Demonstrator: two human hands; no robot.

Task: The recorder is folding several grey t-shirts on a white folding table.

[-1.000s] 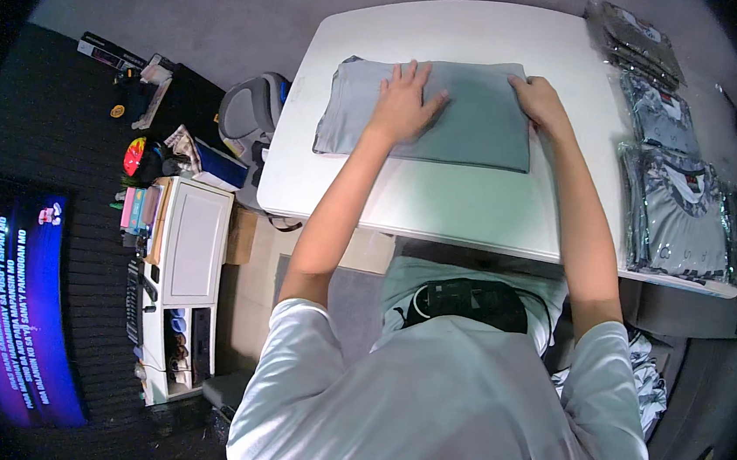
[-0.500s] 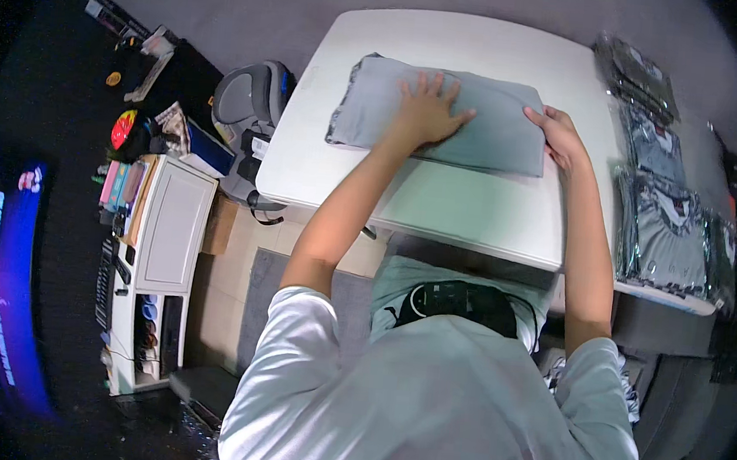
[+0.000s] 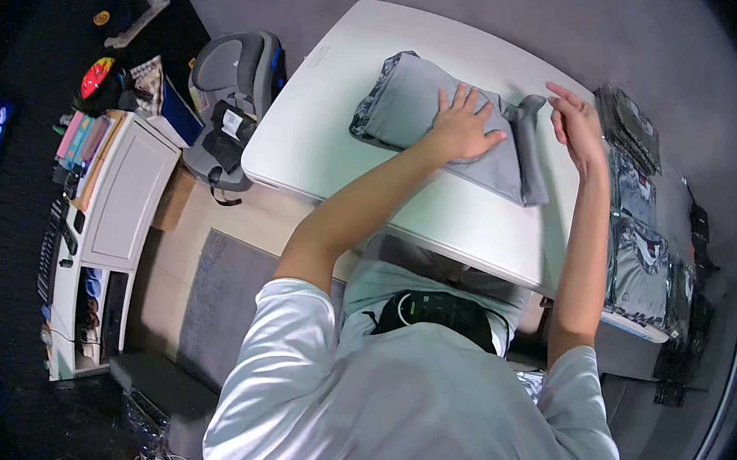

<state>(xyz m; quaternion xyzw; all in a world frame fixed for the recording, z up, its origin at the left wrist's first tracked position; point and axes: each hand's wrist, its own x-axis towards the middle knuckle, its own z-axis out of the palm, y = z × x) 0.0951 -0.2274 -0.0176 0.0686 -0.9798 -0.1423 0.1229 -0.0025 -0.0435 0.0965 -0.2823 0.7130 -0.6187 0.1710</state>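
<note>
On the white table (image 3: 308, 120) lies a folded grey garment (image 3: 401, 110) with a dark patterned edge at its left side. My left hand (image 3: 466, 132) rests flat on the middle of the cloth, fingers spread. The garment's right end (image 3: 529, 152) is turned up in a loose raised fold. Just to the right of that fold, my right hand (image 3: 580, 130) is apart from the cloth, index finger stretched out and the others partly bent. Nothing shows in its fingers.
Clear plastic packs of folded grey garments (image 3: 642, 263) line the table's right side, with a darker pack (image 3: 627, 126) at the far end. A grey child car seat (image 3: 232, 87) stands left of the table. Nearer me on the left is a white cabinet (image 3: 130, 200).
My right hand has let go of the garment's right edge and moved off it; that end now stands up in a fold. The left hand stays pressed on the cloth. The view has turned somewhat.
</note>
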